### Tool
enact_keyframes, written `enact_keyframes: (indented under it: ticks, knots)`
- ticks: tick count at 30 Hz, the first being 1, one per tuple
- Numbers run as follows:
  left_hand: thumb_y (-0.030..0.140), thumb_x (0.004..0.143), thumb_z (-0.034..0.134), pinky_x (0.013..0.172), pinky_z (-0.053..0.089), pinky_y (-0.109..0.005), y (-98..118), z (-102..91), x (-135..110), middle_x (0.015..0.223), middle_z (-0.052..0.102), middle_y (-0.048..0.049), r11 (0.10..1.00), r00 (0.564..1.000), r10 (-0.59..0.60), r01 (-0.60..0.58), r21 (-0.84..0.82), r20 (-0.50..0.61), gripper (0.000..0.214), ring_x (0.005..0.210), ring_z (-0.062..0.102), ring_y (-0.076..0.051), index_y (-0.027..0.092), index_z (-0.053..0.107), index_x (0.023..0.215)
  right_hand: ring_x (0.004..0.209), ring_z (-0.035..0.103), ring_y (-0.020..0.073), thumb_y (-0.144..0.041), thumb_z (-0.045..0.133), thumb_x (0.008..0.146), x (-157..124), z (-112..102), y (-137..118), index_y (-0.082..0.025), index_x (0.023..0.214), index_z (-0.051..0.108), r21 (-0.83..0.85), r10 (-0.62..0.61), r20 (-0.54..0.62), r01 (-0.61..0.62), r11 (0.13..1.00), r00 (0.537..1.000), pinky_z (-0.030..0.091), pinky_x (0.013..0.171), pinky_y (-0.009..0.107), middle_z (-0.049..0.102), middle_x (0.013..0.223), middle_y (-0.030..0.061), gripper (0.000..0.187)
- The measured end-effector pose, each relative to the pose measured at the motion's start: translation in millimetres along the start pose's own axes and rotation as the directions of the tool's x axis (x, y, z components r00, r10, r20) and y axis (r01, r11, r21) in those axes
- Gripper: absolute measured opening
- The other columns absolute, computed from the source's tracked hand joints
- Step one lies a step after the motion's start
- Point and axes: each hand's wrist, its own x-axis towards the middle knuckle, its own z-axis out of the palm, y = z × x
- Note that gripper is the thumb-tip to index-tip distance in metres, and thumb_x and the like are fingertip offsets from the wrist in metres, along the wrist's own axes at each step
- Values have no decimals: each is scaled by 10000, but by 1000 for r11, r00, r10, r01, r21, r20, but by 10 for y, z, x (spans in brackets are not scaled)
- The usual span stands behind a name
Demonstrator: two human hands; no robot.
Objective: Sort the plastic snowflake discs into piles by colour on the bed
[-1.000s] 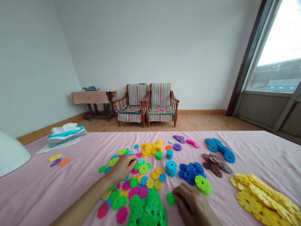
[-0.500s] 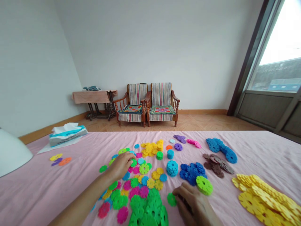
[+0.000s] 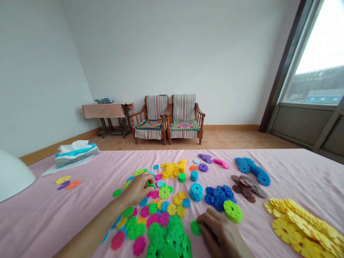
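Observation:
Plastic notched discs in many colours lie on the pink cloth. My left hand (image 3: 140, 184) is over the mixed discs, pinching a green disc (image 3: 151, 185) between thumb and fingertips, tilted off the pile. A lime disc (image 3: 163, 192) lies just right of it. Near the front, my right hand (image 3: 219, 231) is closed with fingers curled, and a green disc (image 3: 195, 228) shows at its fingertips. The inside of that hand is hidden. Between the hands is a heap of green discs (image 3: 170, 240). A lime stack (image 3: 233, 211) stands beside the right hand.
Blue stacks (image 3: 196, 192), dark blue discs (image 3: 219, 197), yellow discs (image 3: 172, 169), brown discs (image 3: 248, 187) and long yellow rows (image 3: 303, 225) lie about. A tissue pack (image 3: 76, 154) is at the left on the pink cloth (image 3: 88, 200). Two armchairs (image 3: 184, 118) stand beyond.
My left hand has picked up a green disc from the pile and tilted it between its fingers. My right hand stays nearly where it was.

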Motion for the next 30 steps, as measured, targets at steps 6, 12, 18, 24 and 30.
enact_keyframes:
  ticks: [6,12,18,24,30]
  knots:
    - [223,658,535,553,347,-209,-109,-88,55,630,484,42,985,993,-102,109,-134,61,149,582,457,-123,158,591,780,743,607,138,-197,401,922,-9,-21,-11,-226,876,588,-3,-1,7,1,1000,1000,434,640,232,612,817,20,194]
    - [205,661,556,592,367,-215,-141,-74,68,724,551,17,992,987,-114,107,72,111,340,642,506,-143,193,662,983,759,606,142,-197,412,914,0,-21,-20,-228,878,594,4,25,18,-25,1000,1000,436,650,237,614,830,19,188]
    - [118,619,544,591,346,-202,-131,-66,123,689,540,41,989,990,-80,64,134,119,260,658,519,-143,209,592,857,749,608,137,-198,410,916,4,-33,-37,-225,873,601,13,22,8,-22,1000,1000,434,644,230,615,823,20,197]
    - [103,570,552,612,345,-206,-87,-114,122,728,529,42,996,996,-63,59,66,57,192,695,508,-143,198,482,721,730,604,140,-188,429,901,6,-37,-41,-221,863,602,16,22,-19,-22,1000,1000,433,638,231,619,805,19,180]
    - [152,621,537,558,318,-202,65,-92,156,649,480,55,999,996,-50,51,-5,67,108,607,458,-120,182,501,718,743,608,139,-181,441,894,11,-58,-55,-223,859,599,26,33,3,-33,999,999,432,640,226,621,823,19,167]
